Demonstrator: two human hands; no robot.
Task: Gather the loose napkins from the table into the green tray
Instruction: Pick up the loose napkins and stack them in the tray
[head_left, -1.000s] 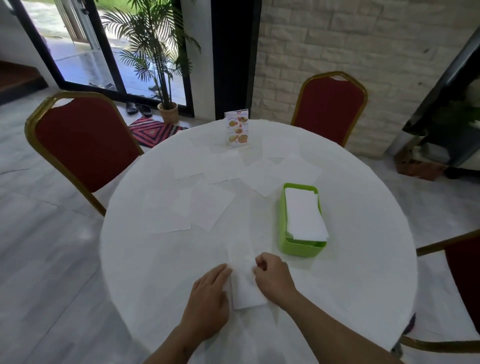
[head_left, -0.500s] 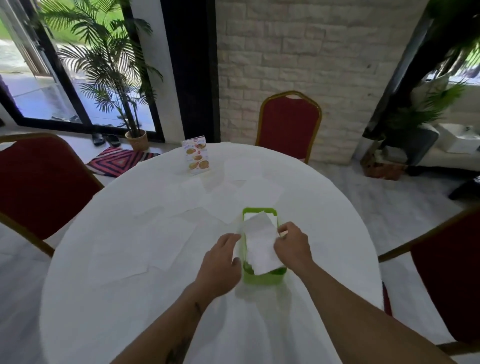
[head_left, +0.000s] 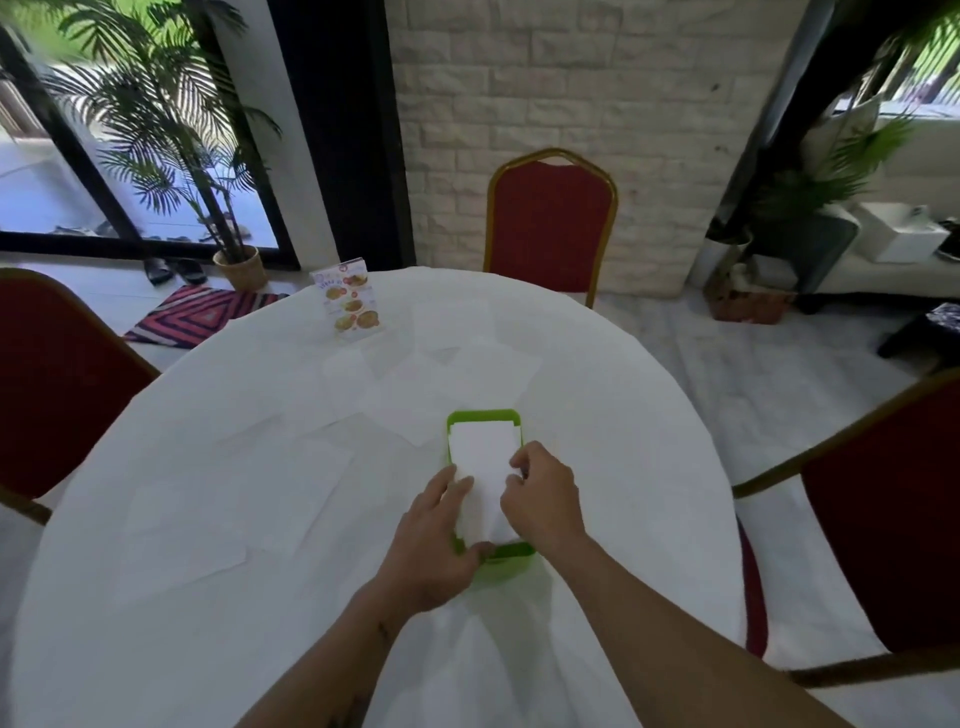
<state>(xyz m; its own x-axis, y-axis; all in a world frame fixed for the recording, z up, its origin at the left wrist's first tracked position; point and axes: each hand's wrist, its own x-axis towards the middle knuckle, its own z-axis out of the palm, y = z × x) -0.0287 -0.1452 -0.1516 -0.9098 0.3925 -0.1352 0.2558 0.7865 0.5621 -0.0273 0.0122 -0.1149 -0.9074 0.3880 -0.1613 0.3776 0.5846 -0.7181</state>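
The green tray (head_left: 482, 417) stands on the round white table (head_left: 597, 405), just ahead of me. A stack of white napkins fills it, and a folded napkin (head_left: 480, 457) lies on top. My left hand (head_left: 434, 540) rests on the napkin's near left edge, thumb at the tray's front rim. My right hand (head_left: 543, 493) pinches the napkin's right edge with curled fingers. Several loose napkins (head_left: 280, 467) lie flat on the table, left of and beyond the tray, hard to tell from the white cloth.
A menu card (head_left: 350, 301) stands at the table's far side. Red chairs with gold frames stand at the far side (head_left: 550, 218), at the left (head_left: 57, 384) and at the right (head_left: 888, 519). A potted palm (head_left: 228, 197) is by the window.
Both hands carried a folded napkin from the table's near edge up to the tray and laid it flat on the stack. The view shifted forward and right.
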